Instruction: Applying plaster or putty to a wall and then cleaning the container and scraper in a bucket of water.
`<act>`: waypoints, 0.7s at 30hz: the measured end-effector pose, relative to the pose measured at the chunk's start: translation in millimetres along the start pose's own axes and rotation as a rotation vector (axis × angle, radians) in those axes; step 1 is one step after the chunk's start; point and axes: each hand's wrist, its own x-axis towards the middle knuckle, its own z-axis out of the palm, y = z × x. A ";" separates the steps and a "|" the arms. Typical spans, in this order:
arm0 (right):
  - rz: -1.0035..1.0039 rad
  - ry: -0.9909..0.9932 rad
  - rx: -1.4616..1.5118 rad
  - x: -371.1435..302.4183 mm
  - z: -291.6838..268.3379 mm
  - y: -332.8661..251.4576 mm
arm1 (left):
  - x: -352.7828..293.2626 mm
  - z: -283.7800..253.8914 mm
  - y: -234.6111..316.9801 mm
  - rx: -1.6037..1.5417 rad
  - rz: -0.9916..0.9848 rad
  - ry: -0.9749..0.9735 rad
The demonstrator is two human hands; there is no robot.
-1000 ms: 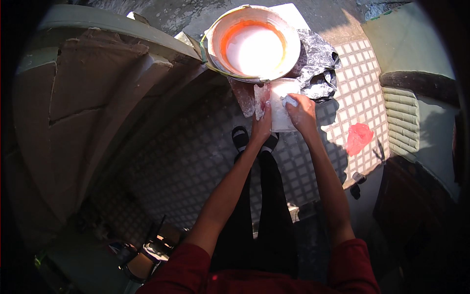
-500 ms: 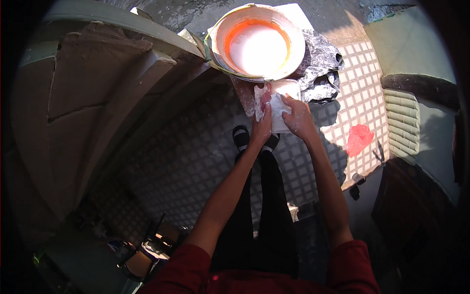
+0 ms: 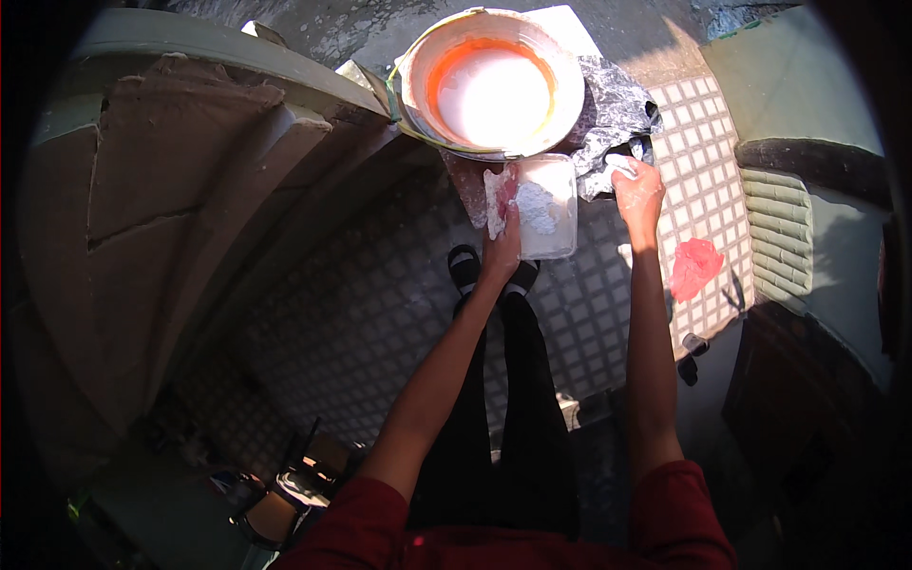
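My left hand (image 3: pixel 503 242) is closed at the left side of a clear rectangular plastic container (image 3: pixel 563 239), which holds white powder (image 3: pixel 540 209). Along the same hand shows a ragged pinkish piece (image 3: pixel 496 199) crusted with white; whether it is gripped too is hard to make out. To the right, apart from the container, my right hand (image 3: pixel 640 198) is closed around a white lump (image 3: pixel 622 165), beside a crumpled black plastic bag (image 3: pixel 608 104) smeared with white. Just beyond the container stands a large round bucket (image 3: pixel 567 85), orange on part of its inside, with whitish contents.
A pale curved structure (image 3: pixel 228 52) runs along the left. Tiled floor (image 3: pixel 693 142) lies below, with a crumpled red plastic bag (image 3: pixel 696 269) at right. Ribbed pale green edging (image 3: pixel 779 228) lines the far right. My sandalled feet (image 3: pixel 464 269) are under the container.
My right hand has moved off the container to the right, toward the black bag, with a white lump in it. The powder in the container is now uncovered. My left hand stays about in place.
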 end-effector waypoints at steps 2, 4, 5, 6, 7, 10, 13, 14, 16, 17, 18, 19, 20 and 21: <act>0.061 0.057 -0.239 36.4 0.6 28.2 | -3.6 4.2 3.9 0.005 -0.059 -0.011; -0.095 0.081 -0.362 70.2 15.1 74.1 | -5.3 10.1 6.6 -0.009 -0.046 -0.013; -0.248 0.093 -0.474 85.4 26.7 89.3 | -4.3 11.0 6.1 -0.011 -0.038 -0.005; -0.288 0.018 -0.480 95.3 35.4 89.0 | -5.3 8.8 6.1 -0.006 -0.039 -0.001; -0.326 -0.057 -0.487 101.8 42.3 89.7 | -6.3 7.5 6.2 -0.013 -0.056 -0.005; -0.355 -0.140 -0.545 109.7 65.4 79.6 | -3.0 -0.7 5.3 -0.003 -0.049 0.002; -0.231 -0.250 -0.647 124.2 79.5 88.4 | -4.5 -2.0 10.8 0.017 -0.075 -0.017; -0.211 -0.309 -0.687 127.9 82.9 93.0 | -3.0 -3.8 11.1 0.034 -0.110 -0.031; -0.139 -0.392 -0.767 136.5 90.5 100.7 | -2.9 -7.7 9.6 0.046 -0.102 -0.028; -0.143 -0.391 -0.767 143.2 94.1 110.3 | -3.0 -8.6 8.8 0.054 -0.092 -0.028; -0.146 -0.380 -0.764 152.2 86.9 126.8 | -4.0 -2.0 15.2 0.039 -0.088 -0.040; -0.149 -0.367 -0.763 161.8 77.6 142.9 | -5.8 5.8 21.8 -0.006 -0.127 -0.089; -0.092 -0.448 -0.815 155.4 86.9 133.6 | -5.1 -3.5 21.1 -0.015 -0.173 -0.108; -0.095 -0.458 -0.804 151.5 92.7 121.4 | -4.3 -10.9 15.0 -0.004 -0.178 -0.098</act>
